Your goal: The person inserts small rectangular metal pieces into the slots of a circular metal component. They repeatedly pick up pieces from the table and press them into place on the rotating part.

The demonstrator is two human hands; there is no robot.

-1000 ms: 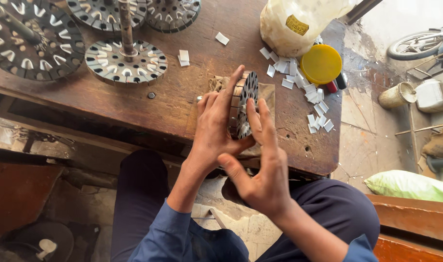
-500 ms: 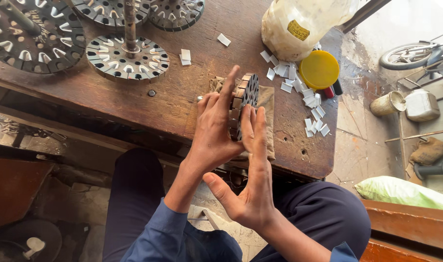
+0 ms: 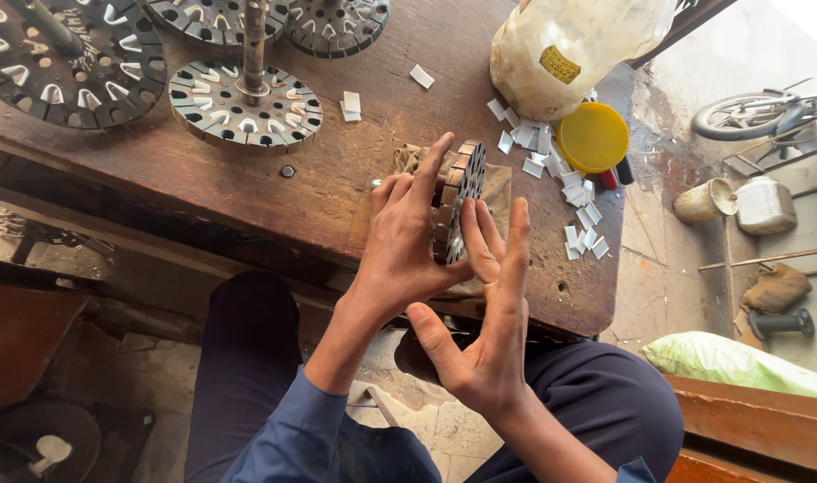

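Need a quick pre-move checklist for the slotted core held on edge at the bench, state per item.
1. Left hand grips the slotted metal core: ok, fingers wrap its near face and rim.
2. Right hand on the core: ok, fingertips touch its far face; palm open, no full grip.
3. Core standing on edge over the cloth pad: ok.
4. Bench edge margin: not ok, the core sits close to the near edge.
5. White paper slips within reach: ok, scattered right of the core beside the yellow lid.
6. Slots filled or empty: cannot tell.
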